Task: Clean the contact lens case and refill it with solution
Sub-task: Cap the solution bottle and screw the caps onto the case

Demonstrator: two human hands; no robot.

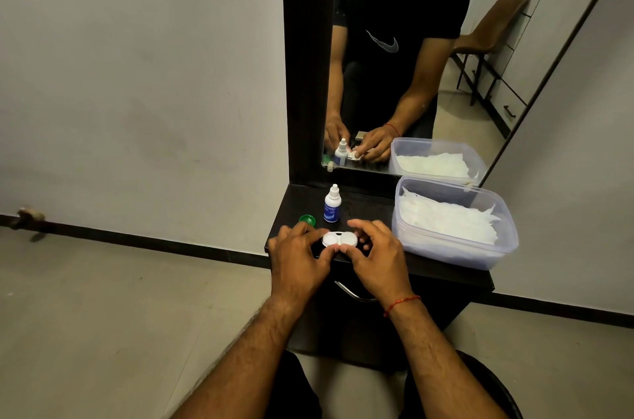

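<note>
A white two-well contact lens case (339,239) lies near the front edge of a dark shelf (377,202). My left hand (297,255) grips the case's left end with thumb and fingers. My right hand (372,252) pinches its right end and front edge. Both wells face up and look uncapped. A small white solution bottle (332,204) with a blue label stands upright just behind the case. One green cap (307,220) rests on the shelf to the left of the bottle, partly hidden by my left fingers.
A clear plastic tub (456,243) holding white tissues fills the shelf's right side. A mirror (429,58) rises behind the shelf. A metal drawer handle (353,293) sits below the front edge. Grey wall and tiled floor lie to the left.
</note>
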